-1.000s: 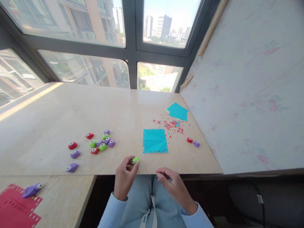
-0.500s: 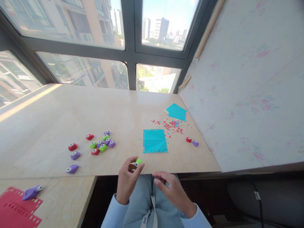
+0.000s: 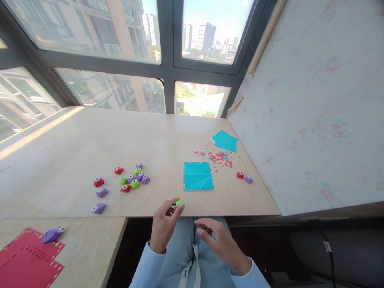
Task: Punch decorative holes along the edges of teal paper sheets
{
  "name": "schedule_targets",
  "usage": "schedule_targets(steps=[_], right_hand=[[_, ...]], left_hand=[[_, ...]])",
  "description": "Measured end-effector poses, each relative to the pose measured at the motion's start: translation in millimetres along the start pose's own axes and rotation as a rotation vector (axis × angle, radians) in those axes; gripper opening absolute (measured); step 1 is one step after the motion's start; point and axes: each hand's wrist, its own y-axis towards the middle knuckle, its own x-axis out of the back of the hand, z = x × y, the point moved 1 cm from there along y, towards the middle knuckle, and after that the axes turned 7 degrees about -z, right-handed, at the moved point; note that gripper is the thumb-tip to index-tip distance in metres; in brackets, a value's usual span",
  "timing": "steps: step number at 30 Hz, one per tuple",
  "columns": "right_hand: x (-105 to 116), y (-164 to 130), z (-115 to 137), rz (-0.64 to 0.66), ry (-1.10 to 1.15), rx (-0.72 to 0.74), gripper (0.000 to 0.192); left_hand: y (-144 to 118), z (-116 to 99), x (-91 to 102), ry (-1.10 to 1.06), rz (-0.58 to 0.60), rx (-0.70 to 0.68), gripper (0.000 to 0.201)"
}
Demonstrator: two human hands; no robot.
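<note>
Head view: the left hand (image 3: 163, 226) grips a green craft punch (image 3: 178, 204) with an eye on it, pinched between thumb and fingers, on the near side of the blue square sheet (image 3: 198, 176) and a little to its left. The sheet lies flat on the surface (image 3: 126, 136); from the left hand it is away from the body and slightly rightward, apart from the fingers. Being close to square, it has no marked long axis, though creases cross it and small holes run along its edges. The punch's own long axis is hard to tell, as the fingers hide part of it. The left hand is the nearer one to the sheet; the right hand (image 3: 219, 238) is farther toward the body, on the sheet's near side and slightly to the right, loosely curled with nothing seen in its grasp. Left of the sheet is a group of red, green and purple punches (image 3: 135, 184). Beyond its far right corner lies red and blue confetti (image 3: 220, 157), with cut blue paper (image 3: 225, 141) farther beyond. Right of it are a red punch (image 3: 240, 175) and a purple punch (image 3: 249, 180). Far left of it, nearer the body, are red punched sheets (image 3: 33, 260).
</note>
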Motion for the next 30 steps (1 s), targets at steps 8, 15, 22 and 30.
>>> schedule_targets(steps=[8, 15, 22, 30], right_hand=[[-4, -6, -7, 0.051, -0.028, -0.031, 0.03], [-4, -7, -8, 0.079, -0.017, -0.025, 0.032], [12, 18, -7, -0.079, 0.04, 0.039, 0.037], [25, 54, -11, -0.233, -0.05, 0.08, 0.05]], left_hand=[[-1, 4, 4.4, 0.032, -0.026, -0.042, 0.043], [4, 5, 7.2, 0.097, -0.027, -0.121, 0.042], [13, 1, 2.8, 0.087, -0.035, -0.143, 0.041], [16, 6, -4.9, 0.148, -0.037, -0.181, 0.034]])
